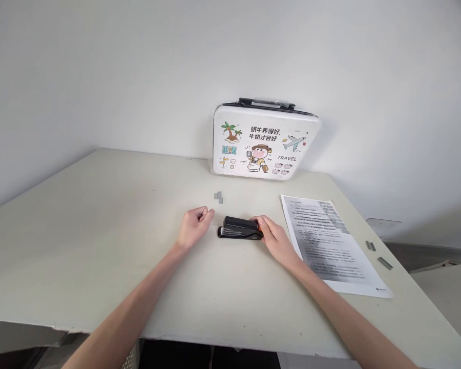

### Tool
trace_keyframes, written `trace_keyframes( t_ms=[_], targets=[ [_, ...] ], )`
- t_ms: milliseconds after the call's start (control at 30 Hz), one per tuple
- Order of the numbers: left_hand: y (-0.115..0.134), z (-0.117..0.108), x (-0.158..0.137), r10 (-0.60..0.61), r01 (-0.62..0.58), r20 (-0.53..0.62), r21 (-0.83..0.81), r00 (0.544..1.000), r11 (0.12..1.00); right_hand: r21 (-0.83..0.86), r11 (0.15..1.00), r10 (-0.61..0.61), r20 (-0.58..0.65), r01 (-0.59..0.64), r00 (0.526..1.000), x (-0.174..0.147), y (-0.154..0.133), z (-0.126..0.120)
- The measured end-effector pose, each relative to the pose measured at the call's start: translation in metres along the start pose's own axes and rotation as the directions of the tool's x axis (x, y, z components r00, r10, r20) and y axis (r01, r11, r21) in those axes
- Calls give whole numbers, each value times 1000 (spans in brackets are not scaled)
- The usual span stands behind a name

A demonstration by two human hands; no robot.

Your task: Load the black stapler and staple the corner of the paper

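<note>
A black stapler (238,229) lies low over the middle of the table, its nose pointing left. My right hand (271,233) grips its rear end, where a bit of orange shows by the fingers. Just left of the nose, my left hand (195,223) is closed, thumb pressed to the curled fingers; whatever it may hold is hidden. Beyond that hand, a few short grey staple strips (218,197) rest on the tabletop.
Printed sheets of paper (330,246) lie to the right of my right hand. More staple strips (384,263) sit near the right edge of the table (80,230). A white cartoon-printed case (265,143) with a black handle leans at the wall.
</note>
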State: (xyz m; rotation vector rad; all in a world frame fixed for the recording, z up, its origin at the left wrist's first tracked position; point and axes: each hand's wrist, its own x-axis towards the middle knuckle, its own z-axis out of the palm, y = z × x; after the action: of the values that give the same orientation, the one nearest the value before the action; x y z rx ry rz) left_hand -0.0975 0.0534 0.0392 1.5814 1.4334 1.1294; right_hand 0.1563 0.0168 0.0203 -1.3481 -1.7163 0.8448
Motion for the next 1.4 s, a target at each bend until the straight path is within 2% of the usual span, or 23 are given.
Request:
trace_keyframes(
  t_ms=[200,433,567,700,800,900,967,1000,1100,1167,1267,1400],
  targets=[
    [2,-2,-4,-47,31,-173,-91,984,995,-51,998,-25,-39,23,999,-1,4,3],
    [-3,-5,-1,-33,17,-238,-71,971,997,-56,998,-26,-56,23,998,-4,2,5],
    [-11,-7,4,-19,6,-212,-62,977,998,-63,997,-48,-35,46,998,-5,-1,5],
    [-13,-5,5,-10,-8,-144,-120,990,993,-93,992,-80,10,80,997,-6,0,6],
    [-13,-1,6,-12,-10,-83,-253,996,967,-127,986,-109,-29,105,994,-8,1,7],
    [-12,3,7,-41,56,41,-487,998,871,-171,971,-186,-114,165,976,-13,-3,9],
    [-10,4,7,-93,170,152,-652,984,738,-201,946,-292,-190,254,937,-15,-5,10],
    [-9,5,6,-127,237,204,-718,971,654,-223,922,-364,-227,315,903,-15,-6,9],
    [-3,6,3,-237,436,369,-816,899,379,-318,805,-585,-287,500,759,-14,-8,8],
    [1,6,1,-273,539,476,-806,836,243,-381,719,-688,-273,581,673,-14,-10,7],
    [4,7,-1,-282,602,547,-781,788,167,-470,626,-768,-237,622,594,-15,-13,7],
    [1,8,0,-286,635,578,-750,765,184,-574,566,-806,-233,592,544,-19,-18,10]
  ],
)
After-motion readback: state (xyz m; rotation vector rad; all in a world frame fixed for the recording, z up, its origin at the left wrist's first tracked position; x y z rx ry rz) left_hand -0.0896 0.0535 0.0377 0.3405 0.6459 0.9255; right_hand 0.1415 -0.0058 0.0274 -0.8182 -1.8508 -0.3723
